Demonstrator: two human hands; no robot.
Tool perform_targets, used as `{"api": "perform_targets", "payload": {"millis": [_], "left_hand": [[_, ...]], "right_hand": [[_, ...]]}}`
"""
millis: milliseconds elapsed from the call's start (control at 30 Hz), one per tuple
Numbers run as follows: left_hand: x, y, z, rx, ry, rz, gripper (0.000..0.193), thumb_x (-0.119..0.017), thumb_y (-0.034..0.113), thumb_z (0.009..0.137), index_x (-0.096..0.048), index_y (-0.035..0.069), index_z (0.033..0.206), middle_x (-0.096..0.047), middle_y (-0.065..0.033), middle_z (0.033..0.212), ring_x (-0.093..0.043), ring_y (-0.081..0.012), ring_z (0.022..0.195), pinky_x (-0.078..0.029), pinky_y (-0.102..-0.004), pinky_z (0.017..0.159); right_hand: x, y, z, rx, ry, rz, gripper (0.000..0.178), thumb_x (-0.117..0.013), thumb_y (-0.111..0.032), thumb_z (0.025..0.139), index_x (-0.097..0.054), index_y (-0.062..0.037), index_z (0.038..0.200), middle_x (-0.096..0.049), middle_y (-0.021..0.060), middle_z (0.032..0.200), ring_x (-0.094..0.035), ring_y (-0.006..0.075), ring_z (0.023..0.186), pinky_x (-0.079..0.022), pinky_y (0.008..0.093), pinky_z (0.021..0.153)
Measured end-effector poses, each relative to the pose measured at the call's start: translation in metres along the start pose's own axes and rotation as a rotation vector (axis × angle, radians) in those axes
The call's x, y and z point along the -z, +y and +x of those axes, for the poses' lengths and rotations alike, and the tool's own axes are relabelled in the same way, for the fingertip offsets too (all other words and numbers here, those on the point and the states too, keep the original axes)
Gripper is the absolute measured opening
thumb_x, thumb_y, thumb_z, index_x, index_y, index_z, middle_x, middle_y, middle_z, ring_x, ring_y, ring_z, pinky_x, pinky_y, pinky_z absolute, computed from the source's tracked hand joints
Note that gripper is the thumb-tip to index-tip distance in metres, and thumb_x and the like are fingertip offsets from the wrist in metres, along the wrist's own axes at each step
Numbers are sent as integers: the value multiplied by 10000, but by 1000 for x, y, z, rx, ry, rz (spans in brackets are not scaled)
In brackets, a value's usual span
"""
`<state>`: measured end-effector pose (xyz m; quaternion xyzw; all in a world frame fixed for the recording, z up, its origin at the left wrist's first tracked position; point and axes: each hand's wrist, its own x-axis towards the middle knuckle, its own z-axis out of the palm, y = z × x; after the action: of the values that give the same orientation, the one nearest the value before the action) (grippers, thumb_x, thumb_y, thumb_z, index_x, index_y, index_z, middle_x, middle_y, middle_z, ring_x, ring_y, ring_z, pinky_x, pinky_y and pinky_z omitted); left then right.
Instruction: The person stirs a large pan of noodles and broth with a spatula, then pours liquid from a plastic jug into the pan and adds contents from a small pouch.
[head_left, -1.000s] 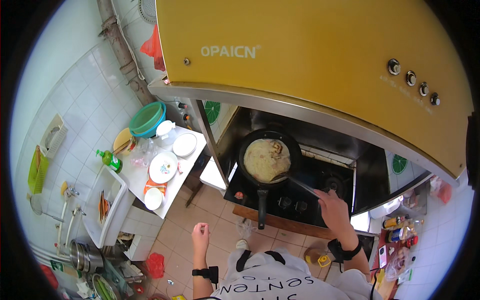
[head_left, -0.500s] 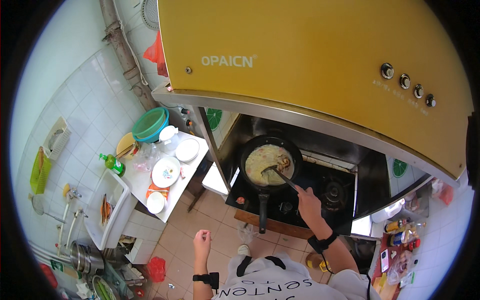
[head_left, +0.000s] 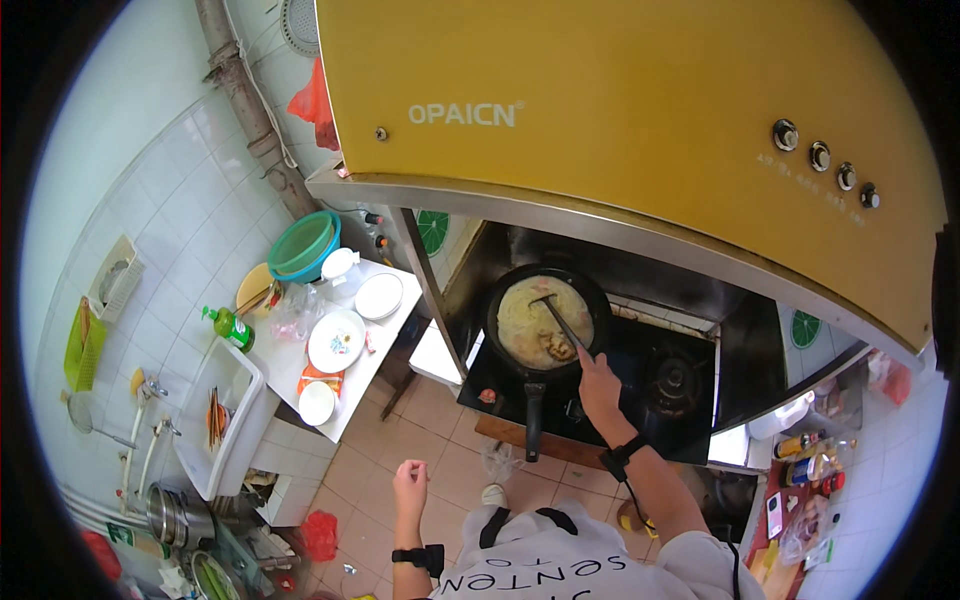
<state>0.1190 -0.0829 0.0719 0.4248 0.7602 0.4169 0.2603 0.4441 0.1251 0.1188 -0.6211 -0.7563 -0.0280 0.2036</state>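
Spatula (head_left: pixel 568 325): since half a second ago, its head has gone from the near half of the pan (head_left: pixel 602 300) to the far half.
Brown lump (head_left: pixel 556 348): shifted from the right side of the pale food (head_left: pixel 517 325) to its near side.
Right hand (head_left: pixel 600 388): closed around the spatula's long shaft, just beside the pan's near right rim.
Left hand (head_left: pixel 410 480): fingers curled into a loose fist, seen against the floor tiles (head_left: pixel 450 455), well apart from the stove (head_left: pixel 640 350).
Pan: on the left part of the black stove, with the pale food in it and its handle (head_left: pixel 534 425) pointing to the near side.
Burner (head_left: pixel 672 382): right of the pan.
Side table (head_left: pixel 275 368): left of the stove, bearing a white plate (head_left: pixel 337 340) and a white bowl (head_left: pixel 316 403).
Range hood (head_left: pixel 600 90): yellow, above the stove.
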Motion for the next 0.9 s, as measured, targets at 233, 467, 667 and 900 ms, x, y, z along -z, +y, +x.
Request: {"api": "perform_targets", "payload": {"millis": [233,467,667,900], "left_hand": [[-2,2,5,-20,6,1,121,-560,112,838,-576,-8,829,-607,-69,737,-605,-142,597,-450,-250,527],[-10,10,11,-32,-22,-19,120,-557,110,836,-570,-9,829,-592,-87,759,-605,-157,602,-462,-260,545],[-14,12,13,-31,-44,-38,115,-553,102,833,-569,-11,830,-583,-108,783,-608,-173,607,-471,-270,554],[-11,12,13,-26,-30,-32,115,-556,103,830,-571,-11,820,-584,-108,779,-609,-174,609,-470,-271,551]], "right_hand": [[14,7,-30,-6,-160,13,488,-513,-18,807,-438,-135,1275,-475,176,900,-533,312,566,-460,370,469],[69,24,-59,-22,-159,40,443,-530,-33,785,-496,-137,1215,-476,159,802,-538,336,587,-458,403,509],[122,35,-62,33,-179,55,441,-528,-7,781,-511,-134,1203,-460,146,784,-550,305,607,-463,374,509],[165,22,-42,51,-48,152,299,-544,-36,799,-585,-106,1087,-485,139,773,-551,304,637,-446,373,522]]}}
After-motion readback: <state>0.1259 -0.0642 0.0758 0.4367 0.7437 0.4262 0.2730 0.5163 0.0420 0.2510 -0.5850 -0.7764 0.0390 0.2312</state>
